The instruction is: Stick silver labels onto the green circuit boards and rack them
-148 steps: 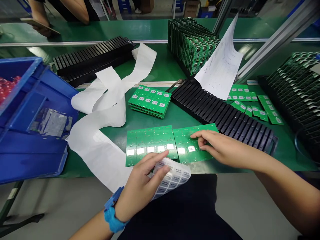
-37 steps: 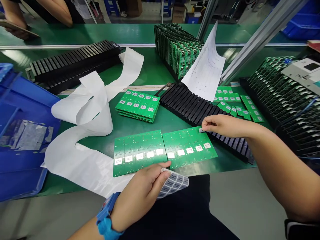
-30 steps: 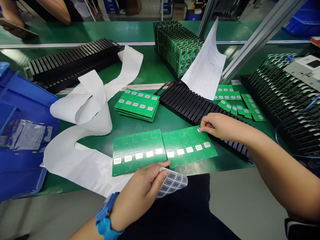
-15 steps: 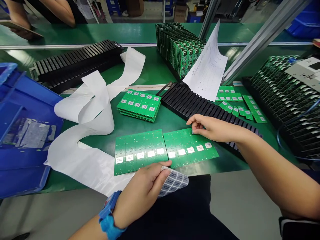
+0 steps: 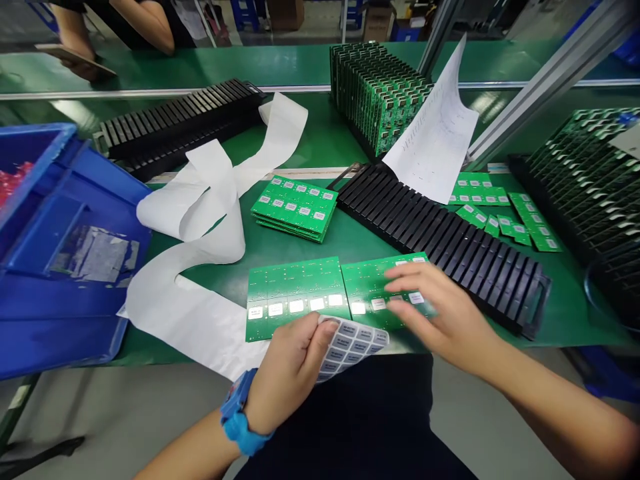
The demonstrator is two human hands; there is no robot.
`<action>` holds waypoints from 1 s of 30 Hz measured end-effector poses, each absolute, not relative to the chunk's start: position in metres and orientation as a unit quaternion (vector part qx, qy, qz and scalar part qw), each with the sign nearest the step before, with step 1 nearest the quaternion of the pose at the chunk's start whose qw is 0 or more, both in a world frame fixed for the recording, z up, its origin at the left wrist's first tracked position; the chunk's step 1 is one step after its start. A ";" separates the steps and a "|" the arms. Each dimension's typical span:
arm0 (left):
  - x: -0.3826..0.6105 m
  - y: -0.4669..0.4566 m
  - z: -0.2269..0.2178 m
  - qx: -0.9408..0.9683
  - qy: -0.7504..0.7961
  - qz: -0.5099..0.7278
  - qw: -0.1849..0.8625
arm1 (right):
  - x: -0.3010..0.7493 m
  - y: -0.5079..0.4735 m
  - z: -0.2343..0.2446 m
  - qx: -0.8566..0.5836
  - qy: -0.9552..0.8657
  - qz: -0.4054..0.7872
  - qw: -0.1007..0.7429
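My left hand (image 5: 293, 367), with a blue watch on its wrist, is closed on a strip of printed labels (image 5: 353, 347) at the table's front edge. The strip's white backing paper (image 5: 200, 327) trails away to the left. Fingers spread, my right hand (image 5: 433, 310) hovers over the right green circuit board panel (image 5: 367, 280) and hides part of it. White labels run along that panel's lower row, and two show at its upper right corner. Beside it lies the left circuit board panel (image 5: 295, 280), with labels only in its lower row.
Behind the panels sits a stack of labelled boards (image 5: 295, 203). A black slotted rack (image 5: 440, 247) lies to the right, with a paper sheet (image 5: 435, 133) and upright boards (image 5: 380, 100) beyond. A blue bin (image 5: 65, 267) stands left. Across the table, a person holds a tablet-like object (image 5: 75, 60).
My right hand has come from the right panel's upper edge down towards me, and its fingers have spread. Labels now show at that panel's upper right corner. The view has shifted slightly left.
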State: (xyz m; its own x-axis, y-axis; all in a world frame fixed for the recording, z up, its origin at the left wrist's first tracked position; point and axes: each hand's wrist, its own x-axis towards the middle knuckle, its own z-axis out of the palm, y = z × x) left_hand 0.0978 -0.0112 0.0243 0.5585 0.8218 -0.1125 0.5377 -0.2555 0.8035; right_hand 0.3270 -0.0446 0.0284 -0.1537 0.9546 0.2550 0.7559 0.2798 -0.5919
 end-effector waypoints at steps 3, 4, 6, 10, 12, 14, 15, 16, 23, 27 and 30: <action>0.093 -0.012 0.022 0.781 0.438 0.194 0.400 | 0.301 -0.050 0.035 -0.536 -0.700 0.370 0.293; 0.092 -0.013 0.022 0.784 0.436 0.199 0.395 | 0.294 -0.051 0.036 -0.545 -0.675 0.402 0.293; 0.089 -0.013 0.023 0.780 0.427 0.211 0.406 | 0.283 -0.050 0.037 -0.574 -0.628 0.435 0.296; 0.087 -0.012 0.023 0.748 0.393 0.271 0.462 | 0.275 -0.046 0.035 -0.586 -0.604 0.446 0.306; 0.088 -0.011 0.022 0.732 0.394 0.308 0.462 | 0.275 -0.045 0.035 -0.580 -0.620 0.430 0.307; 0.089 -0.010 0.021 0.714 0.419 0.323 0.458 | 0.276 -0.046 0.036 -0.570 -0.643 0.413 0.301; 0.090 -0.009 0.020 0.706 0.437 0.324 0.455 | 0.277 -0.046 0.036 -0.564 -0.653 0.408 0.298; 0.090 -0.009 0.020 0.699 0.451 0.323 0.451 | 0.278 -0.046 0.035 -0.560 -0.659 0.406 0.297; 0.088 -0.004 0.021 0.702 0.462 0.316 0.439 | 0.287 -0.043 0.036 -0.564 -0.646 0.415 0.304; 0.088 -0.002 0.021 0.703 0.495 0.283 0.425 | 0.302 -0.029 0.048 -0.554 -0.650 0.408 0.322; 0.090 -0.002 0.022 0.711 0.481 0.243 0.452 | 0.332 -0.006 0.053 -0.631 -0.610 0.372 0.302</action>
